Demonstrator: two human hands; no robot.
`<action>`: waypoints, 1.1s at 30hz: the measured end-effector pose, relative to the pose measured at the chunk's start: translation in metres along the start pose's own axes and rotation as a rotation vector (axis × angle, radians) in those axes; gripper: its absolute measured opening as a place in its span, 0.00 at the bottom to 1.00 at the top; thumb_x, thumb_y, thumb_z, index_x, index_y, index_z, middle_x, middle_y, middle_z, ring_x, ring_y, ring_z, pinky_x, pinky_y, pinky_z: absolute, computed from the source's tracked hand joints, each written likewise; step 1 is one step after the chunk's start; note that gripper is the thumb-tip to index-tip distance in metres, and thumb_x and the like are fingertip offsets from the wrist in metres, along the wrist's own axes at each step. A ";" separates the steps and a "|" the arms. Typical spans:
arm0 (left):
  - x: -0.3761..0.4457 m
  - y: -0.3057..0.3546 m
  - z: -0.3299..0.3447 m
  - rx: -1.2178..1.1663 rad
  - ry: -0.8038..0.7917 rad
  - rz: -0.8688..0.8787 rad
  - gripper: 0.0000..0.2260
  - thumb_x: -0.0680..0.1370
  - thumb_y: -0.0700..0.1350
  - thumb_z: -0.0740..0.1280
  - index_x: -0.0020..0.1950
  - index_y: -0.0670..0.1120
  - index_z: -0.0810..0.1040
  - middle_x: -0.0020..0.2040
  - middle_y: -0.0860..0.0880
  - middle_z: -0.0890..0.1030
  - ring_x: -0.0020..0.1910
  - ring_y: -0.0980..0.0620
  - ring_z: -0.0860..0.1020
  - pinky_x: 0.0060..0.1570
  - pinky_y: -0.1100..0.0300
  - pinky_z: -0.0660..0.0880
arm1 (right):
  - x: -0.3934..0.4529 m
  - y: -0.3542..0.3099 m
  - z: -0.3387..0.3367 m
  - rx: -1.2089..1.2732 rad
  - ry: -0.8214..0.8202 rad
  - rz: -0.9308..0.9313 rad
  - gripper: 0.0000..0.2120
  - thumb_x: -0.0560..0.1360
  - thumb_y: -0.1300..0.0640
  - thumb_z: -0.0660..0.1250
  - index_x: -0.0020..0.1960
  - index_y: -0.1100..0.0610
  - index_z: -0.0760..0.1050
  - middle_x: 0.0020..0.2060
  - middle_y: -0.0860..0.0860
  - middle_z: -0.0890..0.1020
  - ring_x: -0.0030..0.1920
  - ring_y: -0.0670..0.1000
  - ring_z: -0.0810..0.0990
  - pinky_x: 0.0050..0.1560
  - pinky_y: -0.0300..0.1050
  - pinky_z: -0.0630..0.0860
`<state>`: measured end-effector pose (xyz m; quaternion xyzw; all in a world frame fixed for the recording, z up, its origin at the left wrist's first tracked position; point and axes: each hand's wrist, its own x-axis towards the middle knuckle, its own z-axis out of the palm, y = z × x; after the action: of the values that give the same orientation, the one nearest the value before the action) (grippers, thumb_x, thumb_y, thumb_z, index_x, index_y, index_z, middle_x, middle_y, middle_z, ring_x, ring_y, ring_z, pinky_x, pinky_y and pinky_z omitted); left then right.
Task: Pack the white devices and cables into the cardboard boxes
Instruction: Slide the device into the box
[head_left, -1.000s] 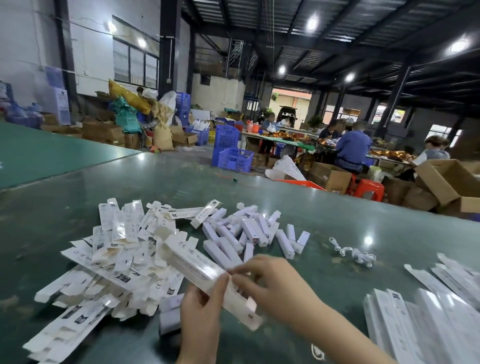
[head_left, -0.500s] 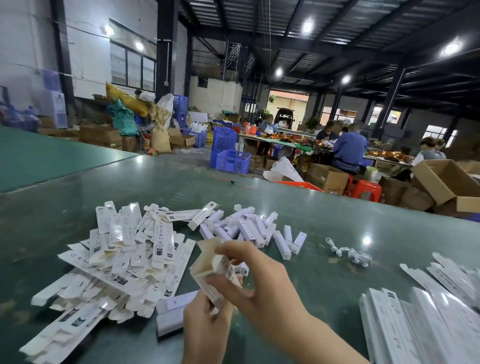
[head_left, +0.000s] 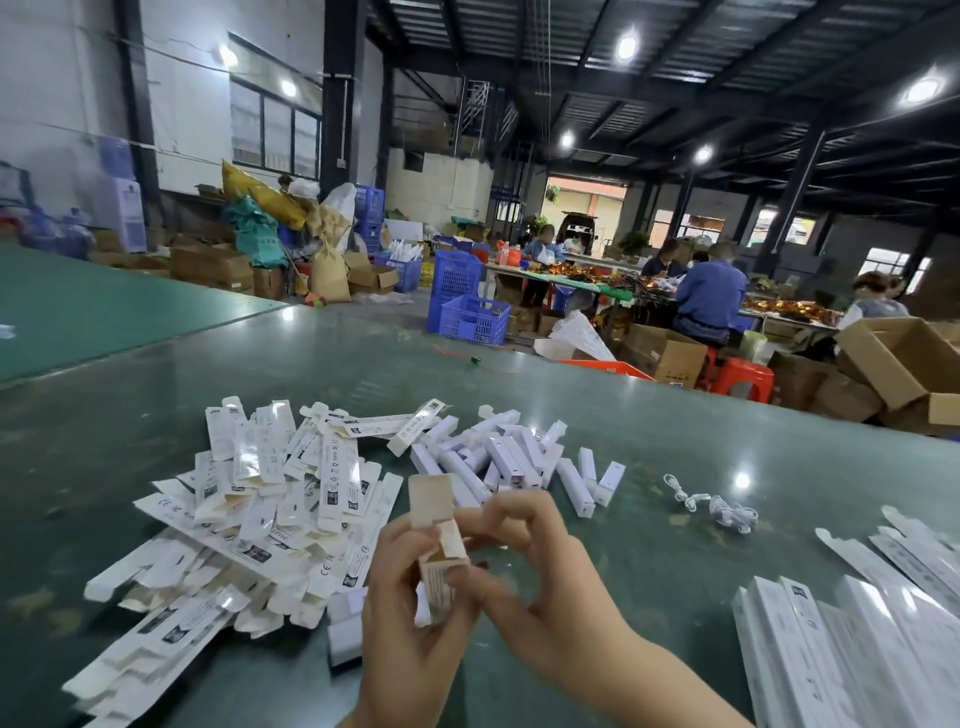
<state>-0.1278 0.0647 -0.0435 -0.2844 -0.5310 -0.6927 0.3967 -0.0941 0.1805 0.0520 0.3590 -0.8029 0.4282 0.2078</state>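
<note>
My left hand (head_left: 405, 618) grips a slim white carton (head_left: 439, 540) held upright, with its brown-lined top flap standing open. My right hand (head_left: 524, 577) pinches the carton's open end with thumb and fingers. A heap of flat unfolded cartons (head_left: 249, 519) lies to the left on the green table (head_left: 649, 415). Behind the hands sits a pile of white stick-shaped devices (head_left: 519, 462). A coiled white cable (head_left: 717, 506) lies to the right of them. Finished long white boxes (head_left: 852, 649) are stacked at the lower right.
Two small white devices (head_left: 345, 623) lie just left of my left wrist. Open brown shipping cartons (head_left: 904, 364) stand past the table's far right edge. Blue crates (head_left: 470, 317), red stools and seated workers are beyond the table.
The carton has swung from lying slanted across my hands to standing upright, and its top flap has opened. My right hand shifted onto the open end.
</note>
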 end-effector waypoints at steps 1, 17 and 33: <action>0.000 0.000 0.001 -0.012 -0.001 -0.002 0.22 0.75 0.44 0.71 0.66 0.54 0.68 0.60 0.43 0.74 0.50 0.43 0.80 0.46 0.54 0.78 | 0.000 0.000 0.000 0.026 0.003 0.011 0.21 0.74 0.56 0.66 0.59 0.38 0.62 0.54 0.35 0.78 0.51 0.39 0.79 0.53 0.29 0.72; 0.003 0.012 0.009 -0.014 0.008 -0.009 0.29 0.77 0.53 0.67 0.72 0.63 0.56 0.63 0.56 0.77 0.59 0.57 0.77 0.57 0.63 0.74 | 0.012 -0.012 0.000 0.184 0.081 0.148 0.09 0.72 0.59 0.70 0.48 0.46 0.78 0.49 0.43 0.83 0.53 0.47 0.81 0.54 0.43 0.75; -0.004 -0.002 0.006 0.050 0.026 0.050 0.27 0.75 0.36 0.68 0.62 0.65 0.65 0.61 0.57 0.76 0.57 0.55 0.78 0.49 0.52 0.79 | -0.002 0.002 0.001 -0.106 -0.059 -0.031 0.10 0.77 0.54 0.65 0.54 0.54 0.82 0.57 0.46 0.79 0.54 0.47 0.79 0.52 0.48 0.77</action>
<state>-0.1277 0.0719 -0.0467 -0.2786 -0.5357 -0.6728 0.4276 -0.0945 0.1813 0.0486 0.3725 -0.8244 0.3712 0.2093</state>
